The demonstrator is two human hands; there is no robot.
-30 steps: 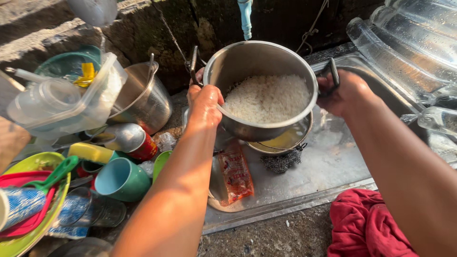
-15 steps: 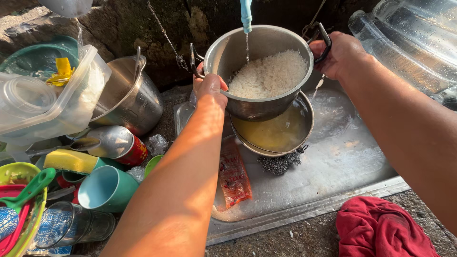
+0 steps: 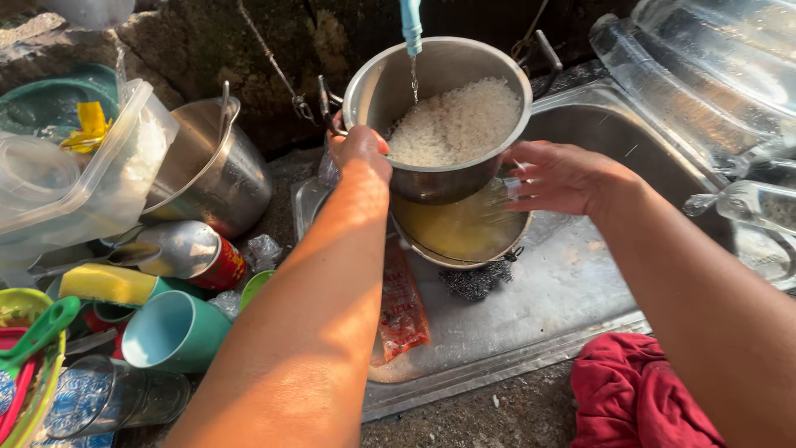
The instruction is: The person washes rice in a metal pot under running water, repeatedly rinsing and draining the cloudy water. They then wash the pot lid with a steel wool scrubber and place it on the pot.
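A steel pot (image 3: 439, 178) with white rice (image 3: 456, 120) inside is held tilted under a blue tap spout (image 3: 410, 21), from which a thin stream of water falls into it. My left hand (image 3: 359, 149) grips the pot's left handle. My right hand (image 3: 568, 176) is off the right handle, fingers spread, beside the pot's lower right wall. Below the pot sits a second steel pot (image 3: 464, 236) with yellowish water.
A steel sink tray (image 3: 547, 315) holds a dark scouring pad (image 3: 474, 280) and an orange sachet (image 3: 402, 307). At left lie a large steel pot (image 3: 211, 170), plastic containers (image 3: 75, 178), a teal cup (image 3: 170, 332), a tin can (image 3: 203, 253). Red cloth (image 3: 634, 398) at bottom right; clear lids (image 3: 713, 75) right.
The pot stays under the tap and water keeps running in. My right hand has let go of the right handle and dropped beside the pot's lower wall.
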